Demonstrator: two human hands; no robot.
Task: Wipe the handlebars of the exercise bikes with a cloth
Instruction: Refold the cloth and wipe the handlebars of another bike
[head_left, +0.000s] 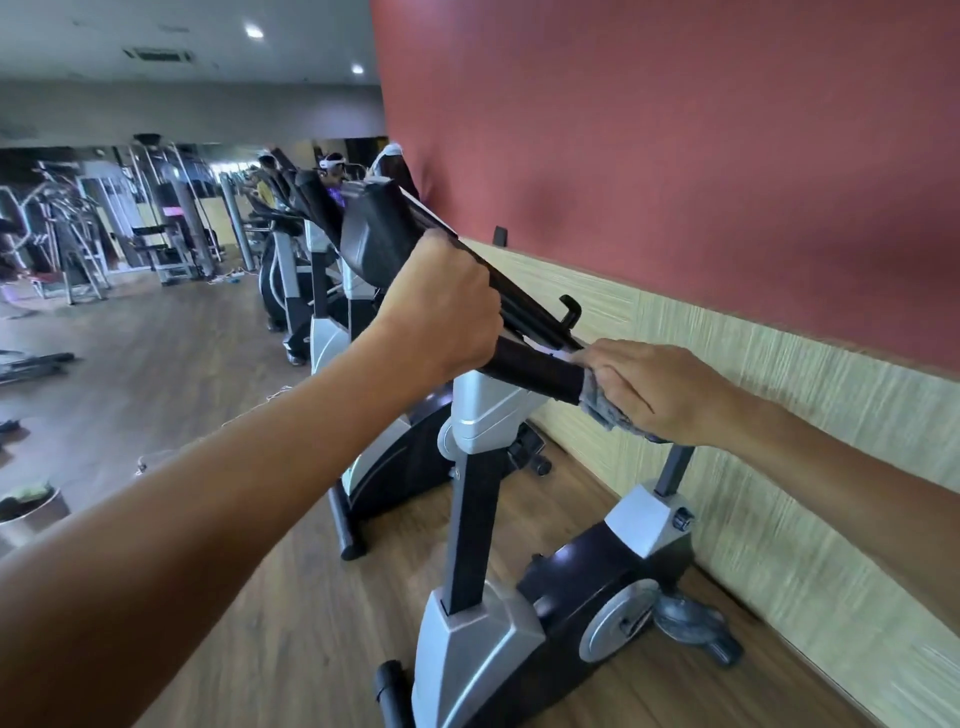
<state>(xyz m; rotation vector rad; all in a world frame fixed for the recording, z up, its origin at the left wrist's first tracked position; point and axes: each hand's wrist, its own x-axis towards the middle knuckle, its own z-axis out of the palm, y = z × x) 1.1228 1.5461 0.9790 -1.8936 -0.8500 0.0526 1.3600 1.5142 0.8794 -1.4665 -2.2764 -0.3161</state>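
Right hand (654, 389) pinches the grey cloth (605, 408) against the end of the black handlebar (535, 371); the cloth looks soft, light and pliable, best bunched in the palm. Left hand (441, 306) clamps the bar further up, beside the console (376, 234); the bar appears rigid, padded and non-slip. No legible branding or writing.

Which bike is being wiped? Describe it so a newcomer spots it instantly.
Start at the red wall with its pale panelled lower half. A row of exercise bikes runs along it; take the nearest exercise bike. Unlike the others, its black handlebar is gripped by the left hand while the right hand holds a grey cloth against it.
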